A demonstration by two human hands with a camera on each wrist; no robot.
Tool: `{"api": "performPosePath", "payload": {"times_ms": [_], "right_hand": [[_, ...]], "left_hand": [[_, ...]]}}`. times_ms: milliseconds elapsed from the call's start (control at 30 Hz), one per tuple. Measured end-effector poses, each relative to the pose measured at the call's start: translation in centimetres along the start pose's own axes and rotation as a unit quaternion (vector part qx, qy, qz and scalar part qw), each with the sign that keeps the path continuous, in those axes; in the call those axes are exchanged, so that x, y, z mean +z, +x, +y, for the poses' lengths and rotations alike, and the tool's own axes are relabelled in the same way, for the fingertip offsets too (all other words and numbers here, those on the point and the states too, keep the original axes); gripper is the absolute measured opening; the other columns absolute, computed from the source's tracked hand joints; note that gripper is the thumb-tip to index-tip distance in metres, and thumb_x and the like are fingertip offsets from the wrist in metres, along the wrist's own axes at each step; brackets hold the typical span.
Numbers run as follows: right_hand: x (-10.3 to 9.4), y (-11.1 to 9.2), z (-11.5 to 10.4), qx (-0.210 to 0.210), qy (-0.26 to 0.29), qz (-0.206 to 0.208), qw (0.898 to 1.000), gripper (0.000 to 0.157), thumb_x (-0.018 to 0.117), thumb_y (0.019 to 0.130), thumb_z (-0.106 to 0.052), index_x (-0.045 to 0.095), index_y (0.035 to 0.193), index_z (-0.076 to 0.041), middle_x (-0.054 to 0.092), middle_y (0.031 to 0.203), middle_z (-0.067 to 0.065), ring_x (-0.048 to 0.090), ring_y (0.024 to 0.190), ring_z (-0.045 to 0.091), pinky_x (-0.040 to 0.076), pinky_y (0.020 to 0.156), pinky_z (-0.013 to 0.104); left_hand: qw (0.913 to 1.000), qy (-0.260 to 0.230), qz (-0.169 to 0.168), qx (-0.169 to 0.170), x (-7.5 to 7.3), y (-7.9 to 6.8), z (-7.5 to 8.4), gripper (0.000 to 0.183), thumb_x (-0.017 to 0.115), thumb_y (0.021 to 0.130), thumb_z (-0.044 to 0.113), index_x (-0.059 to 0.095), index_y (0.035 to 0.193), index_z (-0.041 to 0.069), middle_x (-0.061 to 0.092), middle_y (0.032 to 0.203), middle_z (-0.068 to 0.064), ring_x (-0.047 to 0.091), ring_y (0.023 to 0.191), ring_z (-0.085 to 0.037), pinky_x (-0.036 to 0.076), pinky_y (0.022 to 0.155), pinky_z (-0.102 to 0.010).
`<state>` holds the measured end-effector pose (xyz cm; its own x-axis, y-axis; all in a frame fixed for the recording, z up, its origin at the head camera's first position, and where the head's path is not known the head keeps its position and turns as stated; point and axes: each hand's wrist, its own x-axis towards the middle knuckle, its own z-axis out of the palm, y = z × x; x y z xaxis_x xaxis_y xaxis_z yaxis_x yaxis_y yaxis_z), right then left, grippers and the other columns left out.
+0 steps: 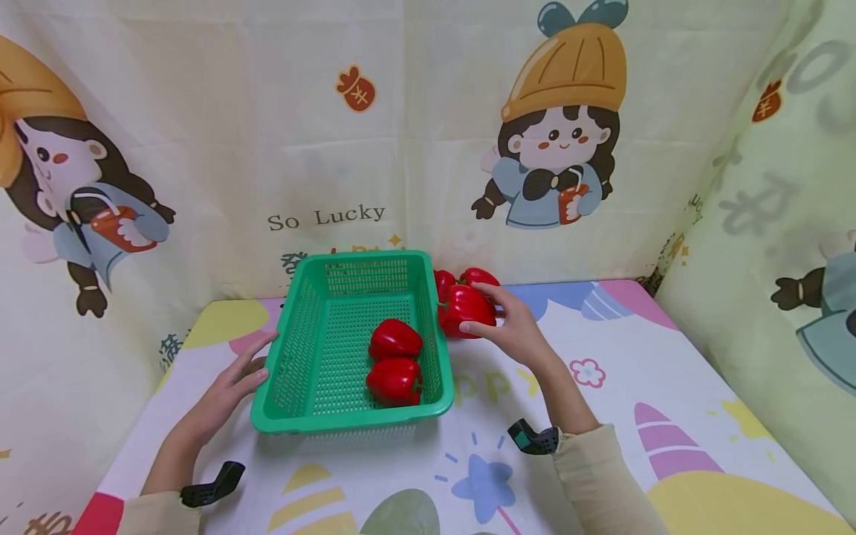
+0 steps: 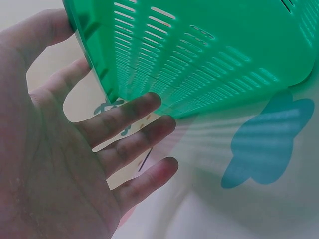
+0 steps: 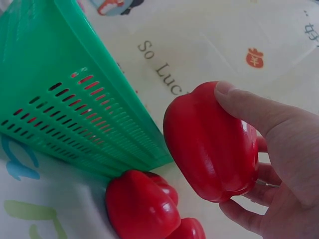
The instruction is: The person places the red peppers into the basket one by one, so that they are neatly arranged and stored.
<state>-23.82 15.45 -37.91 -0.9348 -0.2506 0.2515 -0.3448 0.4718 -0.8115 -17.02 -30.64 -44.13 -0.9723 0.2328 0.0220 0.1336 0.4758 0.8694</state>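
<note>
My right hand (image 1: 518,327) grips a red bell pepper (image 1: 466,310) just right of the green plastic basket (image 1: 314,423). In the right wrist view the thumb lies over one side of that pepper (image 3: 212,144) and the fingers curl behind it; it is raised above other red bell peppers (image 3: 142,206) beside the basket wall. Two red bell peppers (image 1: 394,381) lie inside the basket on its right side. My left hand (image 1: 224,390) is at the basket's left rim, fingers spread and fairly straight, fingertips touching the rim in the left wrist view.
More red peppers (image 1: 480,276) sit at the basket's right, near the back wall, partly hidden by the held one. A patterned cloth (image 1: 582,401) covers the table. Printed curtains (image 1: 435,148) rise behind and at both sides.
</note>
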Motion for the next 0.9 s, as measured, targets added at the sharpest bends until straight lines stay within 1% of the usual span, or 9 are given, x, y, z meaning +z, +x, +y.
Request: {"api": "performPosePath", "payload": {"times_ms": [133, 267, 400, 633, 800, 900], "right_hand": [[0.1, 0.2, -0.2, 0.002, 0.003, -0.003, 1.000, 0.068, 0.078, 0.081, -0.032, 0.048, 0.141, -0.022, 0.049, 0.142, 0.007, 0.051, 0.123, 0.032, 0.056, 0.089, 0.045], [0.1, 0.4, -0.3, 0.003, 0.003, -0.004, 1.000, 0.066, 0.078, 0.081, -0.031, 0.049, 0.140, -0.024, 0.050, 0.141, 0.007, 0.052, 0.121, 0.031, 0.057, 0.088, 0.044], [0.2, 0.7, -0.4, -0.004, 0.003, -0.004, 1.000, 0.067, 0.079, 0.080, -0.031, 0.049, 0.140, -0.024, 0.051, 0.140, 0.006, 0.053, 0.120, 0.031, 0.057, 0.088, 0.045], [0.3, 0.9, -0.6, -0.015, 0.002, -0.003, 1.000, 0.069, 0.079, 0.080, -0.030, 0.049, 0.141, -0.016, 0.052, 0.139, 0.008, 0.053, 0.121, 0.031, 0.056, 0.090, 0.046], [0.4, 1.1, -0.7, -0.012, -0.002, -0.004, 1.000, 0.070, 0.078, 0.081, -0.030, 0.048, 0.141, -0.015, 0.051, 0.139, 0.008, 0.053, 0.119, 0.031, 0.057, 0.088, 0.044], [0.5, 1.2, -0.8, -0.013, -0.002, -0.005, 1.000, 0.069, 0.078, 0.081, -0.030, 0.048, 0.141, -0.017, 0.051, 0.139, 0.008, 0.054, 0.118, 0.032, 0.057, 0.087, 0.044]], "left_hand": [[1.0000, 0.001, -0.001, -0.002, 0.0, 0.0, 0.0, 0.057, 0.037, 0.103, 0.035, 0.013, 0.155, 0.036, 0.016, 0.160, -0.020, 0.023, 0.140, -0.052, 0.027, 0.097, -0.080], [1.0000, 0.002, -0.001, -0.004, 0.0, 0.0, 0.0, 0.057, 0.037, 0.103, 0.035, 0.013, 0.155, 0.037, 0.016, 0.160, -0.020, 0.023, 0.140, -0.052, 0.028, 0.097, -0.079], [1.0000, 0.003, 0.000, -0.002, 0.0, 0.0, 0.0, 0.057, 0.036, 0.103, 0.035, 0.013, 0.155, 0.037, 0.016, 0.160, -0.021, 0.023, 0.140, -0.052, 0.030, 0.097, -0.078], [1.0000, -0.002, -0.003, 0.000, -0.1, -0.1, 0.1, 0.057, 0.036, 0.103, 0.033, 0.013, 0.155, 0.036, 0.015, 0.160, -0.020, 0.023, 0.139, -0.052, 0.028, 0.096, -0.079], [1.0000, 0.002, -0.002, 0.005, -0.1, -0.2, 0.0, 0.057, 0.036, 0.103, 0.033, 0.013, 0.155, 0.036, 0.015, 0.160, -0.018, 0.024, 0.139, -0.051, 0.031, 0.096, -0.078], [1.0000, 0.003, -0.001, 0.006, -0.1, -0.1, -0.1, 0.056, 0.036, 0.103, 0.033, 0.013, 0.155, 0.036, 0.016, 0.161, -0.014, 0.025, 0.138, -0.050, 0.033, 0.097, -0.076]]}}
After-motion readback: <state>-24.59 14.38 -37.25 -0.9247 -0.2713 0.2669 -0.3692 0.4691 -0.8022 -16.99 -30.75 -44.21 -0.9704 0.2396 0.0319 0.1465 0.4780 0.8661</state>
